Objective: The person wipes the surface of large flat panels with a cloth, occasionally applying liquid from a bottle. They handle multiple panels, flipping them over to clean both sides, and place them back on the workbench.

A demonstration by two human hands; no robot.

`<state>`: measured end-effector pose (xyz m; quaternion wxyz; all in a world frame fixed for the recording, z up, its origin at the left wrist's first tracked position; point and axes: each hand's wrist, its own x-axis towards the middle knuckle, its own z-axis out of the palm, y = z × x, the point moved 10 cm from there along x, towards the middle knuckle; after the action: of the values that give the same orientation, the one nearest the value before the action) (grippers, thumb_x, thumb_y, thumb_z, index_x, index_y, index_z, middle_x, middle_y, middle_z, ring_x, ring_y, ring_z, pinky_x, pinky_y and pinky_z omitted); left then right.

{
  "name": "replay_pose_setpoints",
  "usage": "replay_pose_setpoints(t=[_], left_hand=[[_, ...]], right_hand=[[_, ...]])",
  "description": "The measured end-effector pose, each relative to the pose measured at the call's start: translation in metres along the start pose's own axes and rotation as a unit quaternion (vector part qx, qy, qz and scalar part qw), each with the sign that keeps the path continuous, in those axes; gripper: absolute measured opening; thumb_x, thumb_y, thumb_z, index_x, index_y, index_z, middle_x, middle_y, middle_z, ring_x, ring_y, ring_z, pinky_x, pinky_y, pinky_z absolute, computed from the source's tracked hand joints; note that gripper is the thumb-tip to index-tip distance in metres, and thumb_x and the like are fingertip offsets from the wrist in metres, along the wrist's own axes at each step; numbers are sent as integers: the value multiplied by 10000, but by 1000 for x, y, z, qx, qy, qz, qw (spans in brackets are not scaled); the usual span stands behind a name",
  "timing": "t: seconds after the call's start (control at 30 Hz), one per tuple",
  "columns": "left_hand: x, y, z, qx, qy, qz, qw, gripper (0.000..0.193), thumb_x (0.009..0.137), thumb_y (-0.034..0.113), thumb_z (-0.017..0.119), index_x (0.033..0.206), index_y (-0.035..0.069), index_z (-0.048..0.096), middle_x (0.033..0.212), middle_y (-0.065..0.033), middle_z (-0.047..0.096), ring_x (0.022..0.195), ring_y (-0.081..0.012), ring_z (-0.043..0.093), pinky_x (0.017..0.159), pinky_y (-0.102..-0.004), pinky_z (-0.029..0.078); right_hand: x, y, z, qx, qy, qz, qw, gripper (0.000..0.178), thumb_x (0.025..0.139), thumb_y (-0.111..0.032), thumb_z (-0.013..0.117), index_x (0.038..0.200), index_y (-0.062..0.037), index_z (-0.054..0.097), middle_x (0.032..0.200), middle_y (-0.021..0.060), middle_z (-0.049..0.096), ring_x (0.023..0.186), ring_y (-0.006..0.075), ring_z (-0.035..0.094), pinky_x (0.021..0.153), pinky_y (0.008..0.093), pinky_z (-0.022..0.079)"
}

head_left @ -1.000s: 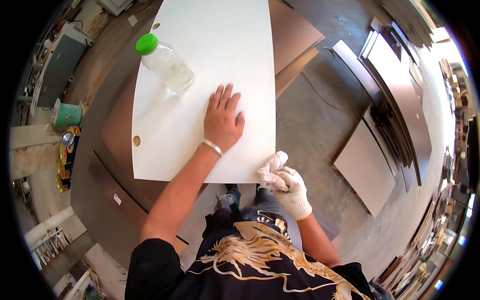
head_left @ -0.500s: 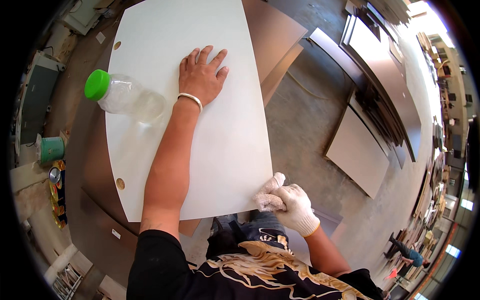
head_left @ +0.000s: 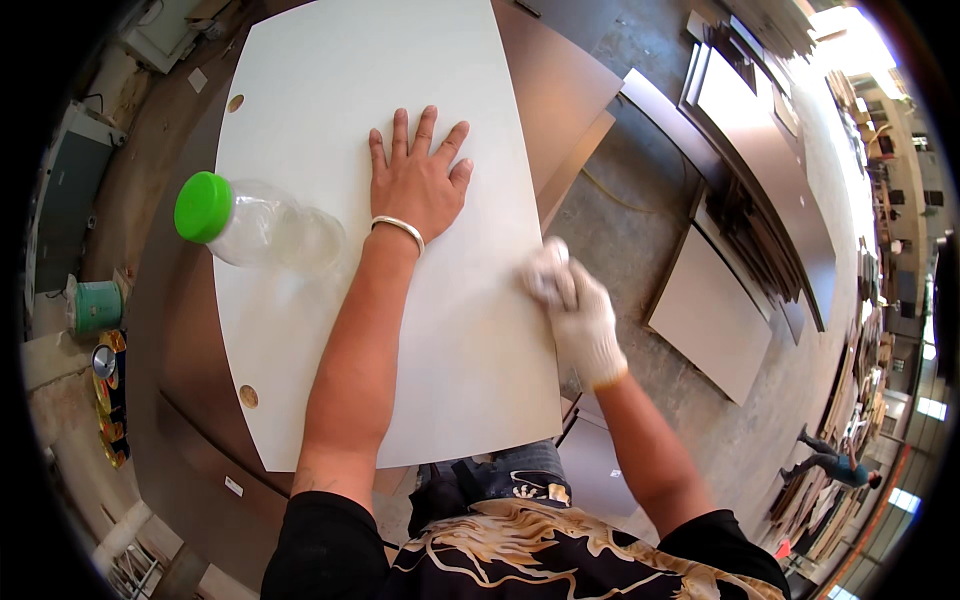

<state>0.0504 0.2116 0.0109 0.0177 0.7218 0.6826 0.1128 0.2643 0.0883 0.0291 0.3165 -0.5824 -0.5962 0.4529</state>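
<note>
Right hand (head_left: 582,325): gloved, closed around a wadded pale cloth (head_left: 545,275), both at the right edge of the white board (head_left: 470,340); the cloth is blurred.
Left hand (head_left: 415,190): bare, spread flat, palm down on the board.
Edge work: seemingly wiping along that side; the next move calls for a steady left palm and cloth pressed to the edge.
Board: smooth, pale, bowed-sided, two round holes at left; lies over brown panels (head_left: 188,340).
Bottle (head_left: 255,222): clear, green-capped, seemingly upright, on the board.

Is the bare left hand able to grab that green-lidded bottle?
Probably yes: the left hand lies spread on the white panel near the bottle, with nothing visible between them.
</note>
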Motion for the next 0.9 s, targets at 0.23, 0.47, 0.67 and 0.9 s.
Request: replay_pose_setpoints(t=[0.23,0.47,0.67,0.9], left_hand=[[-2,8,-1,-21,9,17,1000,488,1084,406,464,1564,326,490,1707,-57,312,1592,-352,200,1287,-584,113],[-1,11,-5,-25,-4,17,1000,490,1085,398,457,1566,309,488,1703,-65,319,1594,-355,190,1289,-584,100],[-4,12,-2,-47,-2,17,999,489,1082,399,457,1561,309,497,1704,-58,321,1599,-340,184,1296,-570,81],[3,9,-3,-36,-2,7,999,485,1074,407,486,1555,348,499,1708,-23,310,1595,-317,200,1298,-558,90]], right_hand=[[-22,20,3,151,15,25,988,343,877,161,482,1140,25,655,1024,131,752,954,229,739,859,301,570],[84,-13,3,-137,56,-35,988,173,1011,-36,554,1164,16,616,1079,101,719,995,246,704,849,338,561],[-28,67,13,415,-17,26,909,259,1000,89,484,1233,64,597,1181,108,643,1121,233,670,1013,341,544],[120,-2,-3,-191,91,20,977,215,1001,-120,554,1201,-68,617,1049,206,699,982,413,683,818,438,548]])
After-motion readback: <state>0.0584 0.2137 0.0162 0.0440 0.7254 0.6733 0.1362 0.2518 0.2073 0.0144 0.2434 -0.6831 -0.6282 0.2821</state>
